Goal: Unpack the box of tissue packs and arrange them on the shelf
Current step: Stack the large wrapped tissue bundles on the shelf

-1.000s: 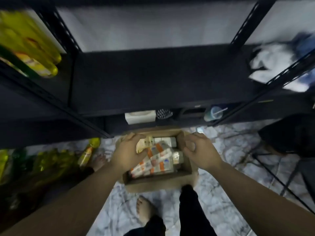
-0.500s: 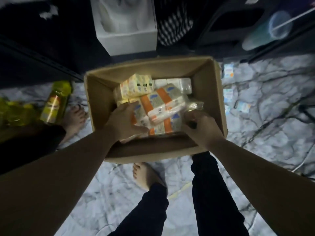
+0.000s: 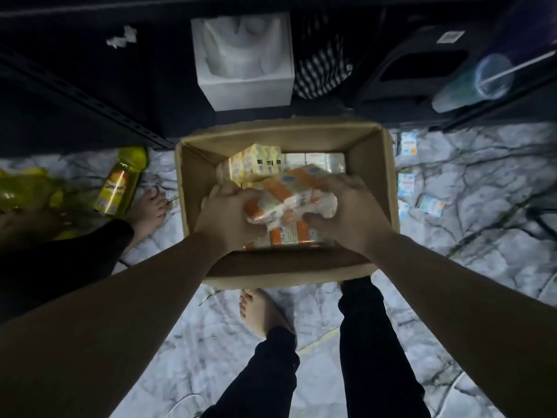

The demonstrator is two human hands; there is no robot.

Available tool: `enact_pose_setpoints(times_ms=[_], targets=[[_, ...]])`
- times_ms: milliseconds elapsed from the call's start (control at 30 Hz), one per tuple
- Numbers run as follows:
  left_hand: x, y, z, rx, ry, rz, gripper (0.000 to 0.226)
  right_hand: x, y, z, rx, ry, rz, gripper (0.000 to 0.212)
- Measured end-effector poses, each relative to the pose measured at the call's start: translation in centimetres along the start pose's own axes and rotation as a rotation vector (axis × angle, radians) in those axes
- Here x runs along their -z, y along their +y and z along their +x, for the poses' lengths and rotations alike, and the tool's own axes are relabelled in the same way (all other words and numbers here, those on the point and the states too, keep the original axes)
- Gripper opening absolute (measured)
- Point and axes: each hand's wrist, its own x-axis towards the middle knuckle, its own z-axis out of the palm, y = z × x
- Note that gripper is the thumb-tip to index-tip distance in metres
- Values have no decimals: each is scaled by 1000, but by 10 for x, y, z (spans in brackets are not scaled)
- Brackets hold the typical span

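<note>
At the far left I see a clutter of yellow bottles (image 3: 27,188) lying on the marble floor (image 3: 482,260), and one upright-looking yellow bottle with a red and gold label (image 3: 119,182) just beside a bare foot (image 3: 149,212) of someone in dark trousers. Above them runs the dark shelf (image 3: 90,86), with a white scrap (image 3: 122,37) on its surface.

Moving toward the middle, a white tissue box (image 3: 244,64) stands on the shelf, with a striped cloth (image 3: 319,70) touching its right side. Directly below sits the open cardboard box (image 3: 373,176) on the floor, right against the shelf's front edge. My left hand (image 3: 226,218) curls round the left end of an orange-and-white tissue pack bundle (image 3: 289,200), fingers over the top. My right hand (image 3: 349,212) grips the right end of the same bundle, fingers over its top and thumb tucked underneath. The bundle sits inside the box, above other packs; I cannot tell whether it is touching them. Behind it lie a pale yellow pack (image 3: 256,161) and white wrapped packs (image 3: 316,161) against the far wall of the box.

Below the box are my own bare foot (image 3: 259,315) and dark trouser legs (image 3: 370,342).

To the right, a dark container (image 3: 422,67) and a clear lidded cup with a straw (image 3: 479,82) sit on the shelf, and several small blue-and-white packets (image 3: 407,179) are scattered on the floor near the box.
</note>
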Motion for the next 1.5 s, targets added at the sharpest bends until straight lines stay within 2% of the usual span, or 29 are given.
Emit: enact_pose_setpoints(times_ms=[100,200,267,333,400,533,633,733,800,833,867,933,967,1000,1033,1067,1133,1200,1233,1267,1333,1500], targets=[[17,1,-11,-155,82,-35,81,15,-24,21,117,-119,-110,98],[37,2,-16,-315,72,-104,80,22,-43,42,151,-374,-237,129],[48,7,-19,-386,61,-109,80,24,-51,49,136,-526,-258,134],[57,16,-23,-355,34,-134,82,28,-52,47,99,-595,-191,119],[58,25,-29,-300,6,-185,89,34,-50,38,81,-567,-195,106],[52,23,-19,-172,109,-203,117,45,-26,20,-28,-318,-346,106],[25,20,-21,-24,-36,-159,117,46,1,6,-250,-183,-353,100],[5,9,-1,6,-226,-191,112,33,19,-4,-425,-101,-246,91],[-50,-1,9,79,-298,-223,111,17,24,-7,-446,-38,-258,87],[-86,-26,16,231,-98,-81,105,10,25,-7,-435,-1,-279,85],[-133,-62,20,286,104,70,90,3,27,-7,-423,35,-300,83],[-294,-93,-11,541,94,48,60,-8,28,-6,-415,84,-346,78],[-359,-101,-26,612,99,11,55,-11,29,-5,-418,98,-356,76],[-418,-106,-42,605,117,6,51,-13,29,-5,-425,106,-351,76],[-419,-101,-48,568,105,36,49,-13,29,-5,-434,108,-329,77],[-370,-90,-29,495,10,40,48,-12,28,-6,-442,105,-298,77],[-245,-61,6,314,-18,-8,57,-5,25,-7,-448,86,-226,80],[-131,2,43,108,-23,-71,91,4,21,-11,-447,62,-136,89],[-94,21,35,-53,-77,16,102,10,18,-15,-439,64,-82,93],[-64,30,23,-74,-122,-2,108,17,15,-19,-421,77,-32,93],[-38,30,2,-94,-78,-9,112,35,7,-28,-371,118,34,92],[33,44,-50,-169,64,-82,103,101,-32,-59,-237,214,140,101]])
